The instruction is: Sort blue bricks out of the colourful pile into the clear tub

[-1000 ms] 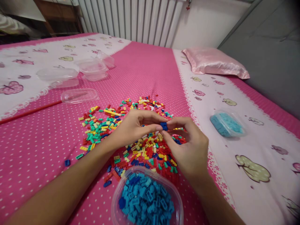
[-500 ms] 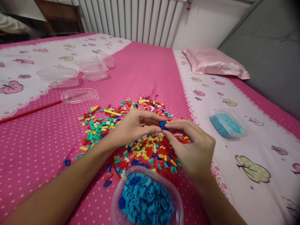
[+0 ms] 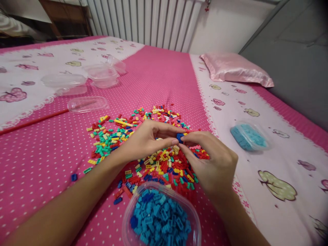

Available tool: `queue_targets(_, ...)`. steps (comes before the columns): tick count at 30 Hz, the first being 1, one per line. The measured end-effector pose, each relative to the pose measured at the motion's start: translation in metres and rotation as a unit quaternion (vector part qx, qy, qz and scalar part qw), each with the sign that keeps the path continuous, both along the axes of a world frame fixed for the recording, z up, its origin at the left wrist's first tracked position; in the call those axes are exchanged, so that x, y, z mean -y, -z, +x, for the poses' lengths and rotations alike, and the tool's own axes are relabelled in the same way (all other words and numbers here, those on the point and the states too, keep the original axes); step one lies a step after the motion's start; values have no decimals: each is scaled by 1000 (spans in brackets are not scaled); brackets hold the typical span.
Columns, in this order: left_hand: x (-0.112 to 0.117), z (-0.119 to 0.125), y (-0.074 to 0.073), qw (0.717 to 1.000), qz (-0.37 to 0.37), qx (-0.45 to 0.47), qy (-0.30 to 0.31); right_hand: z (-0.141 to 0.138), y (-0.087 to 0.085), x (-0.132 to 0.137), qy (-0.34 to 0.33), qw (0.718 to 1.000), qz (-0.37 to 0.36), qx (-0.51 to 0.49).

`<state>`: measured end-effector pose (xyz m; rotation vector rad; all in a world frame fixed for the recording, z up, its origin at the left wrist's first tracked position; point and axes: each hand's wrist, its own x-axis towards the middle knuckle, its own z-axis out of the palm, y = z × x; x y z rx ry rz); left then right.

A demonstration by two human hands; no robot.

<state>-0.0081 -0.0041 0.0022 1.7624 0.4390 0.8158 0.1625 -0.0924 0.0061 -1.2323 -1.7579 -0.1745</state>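
Observation:
Dark blue toy bricks are pinched between the fingertips of both hands, above a loose pile of small bricks in red, yellow, green, blue and white. My left hand grips them from the left with thumb and fingers. From the other side my right hand closes its thumb and index finger on them. Whether they are one brick or two joined is too small to tell. Just below the pile stands a clear plastic tub filled with blue bricks, a few of them darker.
A second clear tub of light blue bricks stands on the right. Empty clear containers lie at the far left, near a clear lid and a red stick. A pink pillow rests at the back right.
Both hands keep their pinch over the pile; the dark blue bricks appear slightly turned between the fingertips. The surrounding things stay in place, with a very small shift of the view.

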Motion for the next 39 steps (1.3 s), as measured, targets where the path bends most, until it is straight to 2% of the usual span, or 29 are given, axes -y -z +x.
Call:
queue_targets(4,-2,-1,1,1000,2,-1,1,0,0,-1,-5,1000,11,0)
queue_targets(12,0,1,1,998,-67,17,11,1,0,0,-3,1000,1,-6)
queue_targets(21,2,4,2,999,-51,10,-10,1,3,-2,14,1000,8,-13)
queue_targets(23,3,5,1,999,-21,-6,-28,1,4,-3,17,1000,2,-25)
queue_targets(25,5,5,0,997,45,-27,-60,2,5,-4,15,999,-8,-33)
queue_targets(28,8,6,0,980,164,-51,-106,3,6,-4,15,999,-22,-38)
queue_targets(30,9,6,1,968,214,-51,-120,3,6,-4,21,999,-23,-44)
queue_targets(34,11,8,3,954,261,-61,-137,2,7,-2,32,998,-13,-51)
queue_targets(39,11,10,5,944,285,-79,-145,0,8,-3,40,998,4,-39)
